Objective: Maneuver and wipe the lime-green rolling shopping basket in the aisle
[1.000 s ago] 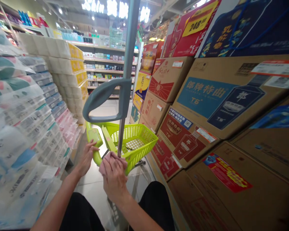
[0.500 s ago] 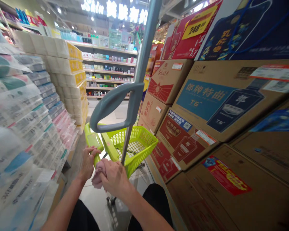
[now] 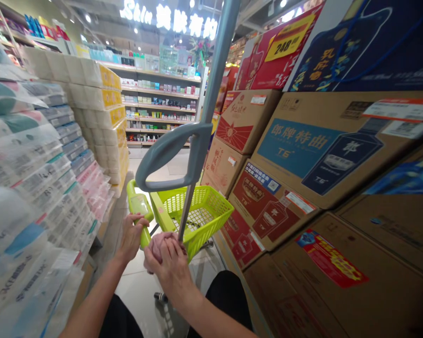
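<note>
A lime-green shopping cart stands before me, its basket holding nothing that I can make out. My left hand is closed around the cart's green handlebar, just below the oval panel on it. Bunched under the fingers of my right hand is a dusty-pink cloth, pressed against the right part of the handlebar beside the metal pole. The bar beneath the cloth is hidden. A grey pole with a loop-shaped grip rises in front of the basket.
Stacked cardboard cartons wall the right side. Plastic-wrapped tissue packs and a pile of white-and-yellow paper packs line the left. Ahead, shelves hold small boxes and bottles. Pale floor tiles run between.
My right hand has shifted slightly up and right with the cloth, its fingers now spread over it. The left hand keeps its hold on the handlebar. The view has moved slightly.
</note>
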